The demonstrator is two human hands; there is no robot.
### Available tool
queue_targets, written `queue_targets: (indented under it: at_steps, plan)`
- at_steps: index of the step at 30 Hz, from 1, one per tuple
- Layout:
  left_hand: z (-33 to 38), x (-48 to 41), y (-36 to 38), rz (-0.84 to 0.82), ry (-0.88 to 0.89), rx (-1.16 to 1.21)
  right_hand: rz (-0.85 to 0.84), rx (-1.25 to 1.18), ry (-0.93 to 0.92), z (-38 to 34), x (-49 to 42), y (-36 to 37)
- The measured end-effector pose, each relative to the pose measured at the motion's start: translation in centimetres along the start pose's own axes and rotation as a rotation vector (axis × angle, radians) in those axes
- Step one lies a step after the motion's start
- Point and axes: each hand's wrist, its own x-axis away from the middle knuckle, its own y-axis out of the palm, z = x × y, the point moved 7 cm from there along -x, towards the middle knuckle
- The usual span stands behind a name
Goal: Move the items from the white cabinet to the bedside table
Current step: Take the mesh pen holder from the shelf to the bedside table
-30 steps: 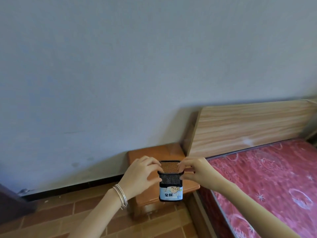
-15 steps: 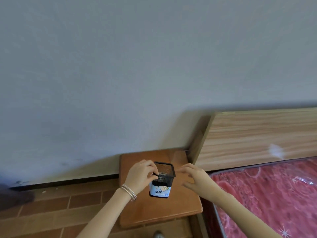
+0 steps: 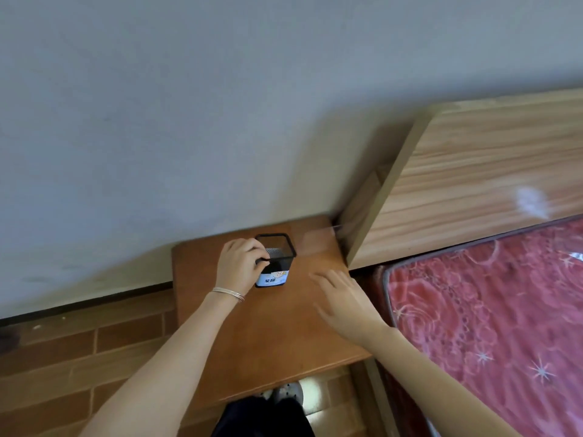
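While left hand (image 3: 240, 264) grips holder (image 3: 279, 263), right hand (image 3: 344, 300) hovers.

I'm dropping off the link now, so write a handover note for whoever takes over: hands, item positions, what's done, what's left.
Left hand: grip curled on the rim of the black mesh pen holder.
Right hand: open, over the bedside table, apart from the holder.
Holder: upright at the table's back; full touchdown unclear.
Done: holder brought to the table.
Left: release it; white cabinet is out of view, so remaining items are unknown.
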Motion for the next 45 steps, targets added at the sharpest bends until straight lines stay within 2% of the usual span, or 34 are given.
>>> queue_targets:
  at_steps: [2, 4, 9, 11, 19, 35, 41, 45]
  plan:
    - [-1.2, -0.7, 1.8, 0.042, 0.017, -0.017, 0.013, 0.008, 0.023, 0.9, 0.0, 3.9]
    - [-2.2, -1.0, 3.2, 0.105, 0.064, -0.040, -0.048, 0.016, 0.069, 2.0, -0.1, 8.2]
    - [-4.1, -1.9, 4.9, 0.200, 0.140, -0.041, -0.389, 0.059, 0.194, 4.6, -0.5, 17.2]
    - [-4.3, -2.3, 4.9, 0.232, 0.165, -0.058, -0.437, 0.084, 0.224, 5.1, -0.7, 19.3]
    - [-4.1, -3.0, 5.9, 0.257, 0.151, -0.073, -0.439, 0.176, 0.251, 5.4, -0.8, 20.7]
    - [-3.5, -5.6, 7.4, 0.304, 0.121, -0.070, -0.385, 0.203, 0.253, 6.0, -0.9, 21.6]
    - [-3.5, -6.0, 7.7, 0.280, 0.137, -0.113, -0.425, 0.164, 0.303, 6.3, -0.6, 21.8]
    - [-3.2, -6.2, 7.8, 0.257, 0.114, -0.137, -0.378, 0.156, 0.274, 6.3, -0.8, 21.9]
